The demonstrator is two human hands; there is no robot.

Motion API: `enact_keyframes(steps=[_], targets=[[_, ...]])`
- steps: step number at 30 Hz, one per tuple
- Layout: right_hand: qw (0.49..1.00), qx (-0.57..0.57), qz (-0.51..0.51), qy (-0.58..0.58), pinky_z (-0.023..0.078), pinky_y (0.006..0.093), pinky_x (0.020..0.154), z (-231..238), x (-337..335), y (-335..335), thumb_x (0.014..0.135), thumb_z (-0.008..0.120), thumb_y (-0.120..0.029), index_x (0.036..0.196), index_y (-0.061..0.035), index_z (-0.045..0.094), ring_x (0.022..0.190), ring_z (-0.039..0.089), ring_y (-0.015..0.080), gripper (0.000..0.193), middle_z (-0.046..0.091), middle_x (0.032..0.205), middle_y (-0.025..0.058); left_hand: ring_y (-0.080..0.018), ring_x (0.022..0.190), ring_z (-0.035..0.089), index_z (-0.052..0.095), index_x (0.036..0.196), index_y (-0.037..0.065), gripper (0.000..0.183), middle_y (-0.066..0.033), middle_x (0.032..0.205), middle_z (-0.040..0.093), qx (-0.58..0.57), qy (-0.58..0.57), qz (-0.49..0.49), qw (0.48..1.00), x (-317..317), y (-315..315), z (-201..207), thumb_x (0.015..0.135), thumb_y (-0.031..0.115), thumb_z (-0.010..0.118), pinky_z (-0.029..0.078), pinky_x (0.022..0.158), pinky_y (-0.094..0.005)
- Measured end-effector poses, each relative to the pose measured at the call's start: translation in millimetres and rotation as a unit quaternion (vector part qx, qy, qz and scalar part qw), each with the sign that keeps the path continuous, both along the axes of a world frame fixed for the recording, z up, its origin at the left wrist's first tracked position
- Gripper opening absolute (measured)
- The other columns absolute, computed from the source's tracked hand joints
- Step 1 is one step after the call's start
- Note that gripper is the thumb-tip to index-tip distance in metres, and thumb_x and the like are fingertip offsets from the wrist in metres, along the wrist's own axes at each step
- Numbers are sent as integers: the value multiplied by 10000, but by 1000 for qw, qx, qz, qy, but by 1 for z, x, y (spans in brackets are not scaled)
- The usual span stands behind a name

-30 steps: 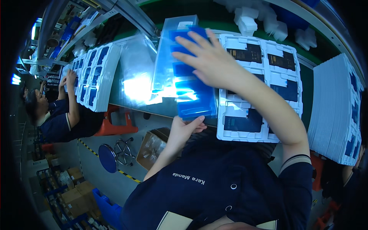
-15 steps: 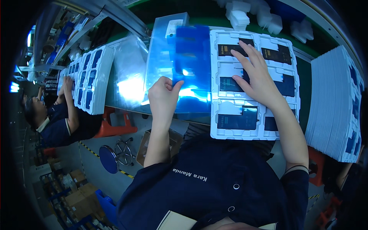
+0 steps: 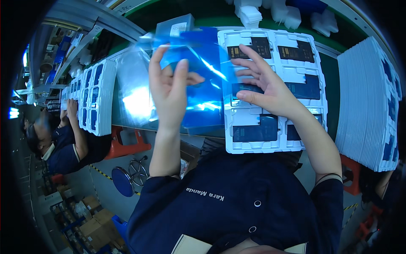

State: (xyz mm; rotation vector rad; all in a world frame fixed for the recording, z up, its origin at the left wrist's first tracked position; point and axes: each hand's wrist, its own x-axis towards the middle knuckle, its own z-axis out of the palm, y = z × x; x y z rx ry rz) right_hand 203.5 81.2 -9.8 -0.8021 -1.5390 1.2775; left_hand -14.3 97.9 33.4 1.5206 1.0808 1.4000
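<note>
A white plastic tray [image 3: 258, 148] in front of me holds several flat black batteries [image 3: 256, 129] in moulded pockets. My right hand [image 3: 268, 91] hovers above its left column, fingers apart, thumb over a middle-row battery. Left of the tray lies a blue film sheet [image 3: 203, 116]. Over this sheet my left hand [image 3: 171, 91] is raised with thumb and fingers spread. A thin clear film [image 3: 203, 59], smeared by motion, stretches between the hands. Its right end comes close to my right fingertips; whether either hand touches it is unclear.
Clear plastic sheets [image 3: 133, 80] lie to the left, with a labelled clear package [image 3: 175, 26] behind. Tall tray stacks stand at right [image 3: 359, 101] and left [image 3: 108, 93]. White foam pieces [image 3: 249, 15] lie along the back. A co-worker [image 3: 63, 139] sits at far left.
My left hand has risen and opened from its pinch at the blue sheet's left edge. The clear film now shows between my hands. My right hand has shifted slightly left and down.
</note>
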Motion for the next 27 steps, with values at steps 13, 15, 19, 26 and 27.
enact_keyframes(steps=[13, 15, 19, 26, 27], targets=[[978, -24, -204, 28, 501, 205, 718, -5, 30, 27, 810, 700, -38, 989, -35, 702, 815, 608, 96, 179, 645, 935, 61, -164, 870, 640, 671, 1062, 25, 347, -85, 1015, 666, 165, 181, -248, 937, 17, 81, -17, 725, -8, 748, 514, 792, -278], [975, 49, -213, -39, 488, 195, 692, -8, 28, 30, 806, 708, -49, 970, -42, 712, 804, 591, 95, 164, 625, 934, 54, -180, 765, 658, 720, 914, 33, 207, -93, 860, 704, 201, 136, -226, 944, 17, 84, -22, 708, 16, 738, 508, 666, -267], [961, 121, -223, -109, 467, 215, 669, 4, 23, 29, 785, 725, -61, 1013, -62, 715, 789, 583, 123, 229, 613, 919, 64, -200, 718, 661, 720, 883, 13, 223, -102, 815, 703, 289, 169, -189, 923, 7, 85, -25, 664, 3, 759, 503, 642, -273], [925, 240, -223, -193, 471, 233, 672, 28, 18, 25, 755, 748, -60, 1000, -26, 707, 800, 605, 140, 251, 661, 900, 82, -193, 738, 665, 699, 919, -22, 208, -126, 835, 702, 240, 101, -193, 946, -2, 80, -21, 723, 35, 739, 503, 666, -265], [921, 254, -207, -211, 470, 232, 670, 30, 18, 26, 758, 748, -64, 990, -22, 707, 798, 605, 139, 239, 661, 897, 84, -177, 708, 666, 705, 894, -6, 197, -115, 815, 704, 225, 71, -178, 955, 0, 79, -27, 716, 61, 757, 497, 630, -249]])
